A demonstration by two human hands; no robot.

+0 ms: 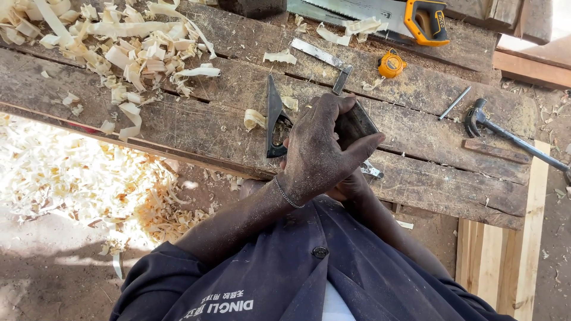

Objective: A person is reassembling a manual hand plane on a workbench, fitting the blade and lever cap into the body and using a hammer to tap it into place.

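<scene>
My left hand, dusty and with a thin chain at the wrist, is closed over a dark flat metal piece just above the near edge of the worn wooden workbench. A narrow metal bar sticks out beyond the fingers. My right hand lies under the left one and is mostly hidden; its grip cannot be made out. A dark triangular tool rests on the bench, touching the left hand's far side.
A handsaw with an orange and black handle, a yellow tape measure, a flat metal strip, a long nail and a hammer lie on the bench. Wood shavings are heaped far left. Pale planks stand right.
</scene>
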